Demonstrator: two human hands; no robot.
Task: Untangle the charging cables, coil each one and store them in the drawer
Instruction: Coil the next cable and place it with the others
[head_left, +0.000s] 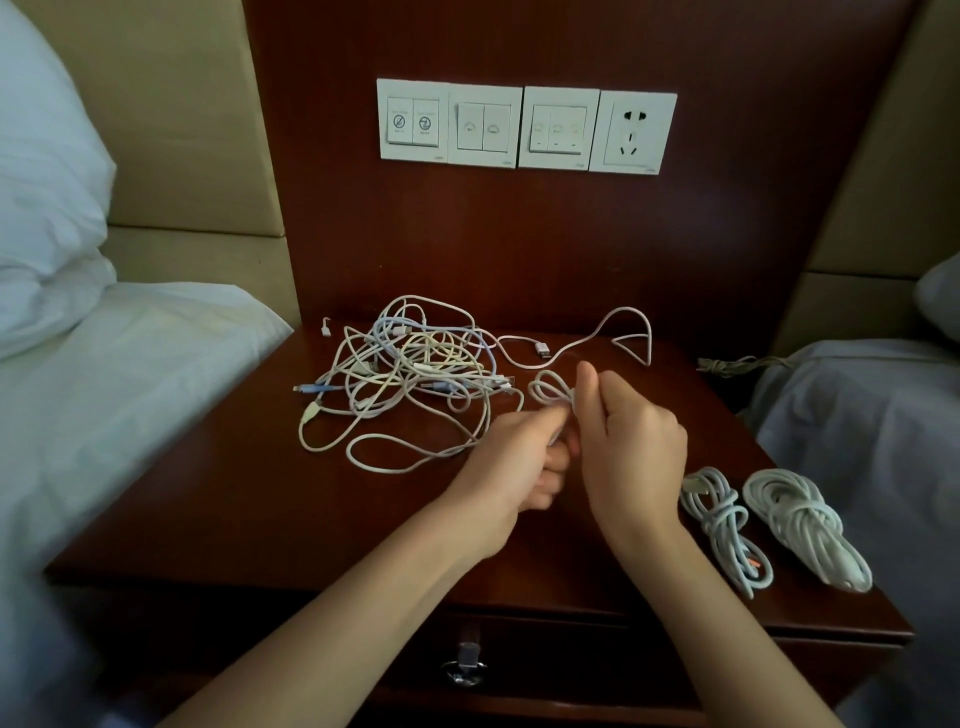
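Note:
A tangle of white and pale blue charging cables (410, 374) lies on the dark wooden nightstand (291, 499). My right hand (631, 447) pinches a white cable with small loops (550, 388) standing just above its fingers. My left hand (519, 462) grips the same cable right beside it, fingers curled. That cable runs back along the tabletop to a USB plug (543, 349). Two coiled, knotted white cables (724, 525) (805, 525) lie at the right front of the nightstand. The drawer (571, 660) below is closed, with a metal ring handle (466, 667).
Beds with white sheets (119, 374) flank the nightstand on both sides, a pillow (47, 208) at the left. Light switches (485, 127) and a wall socket (631, 134) sit on the wooden panel behind. A grey cord (737, 364) trails off the right edge.

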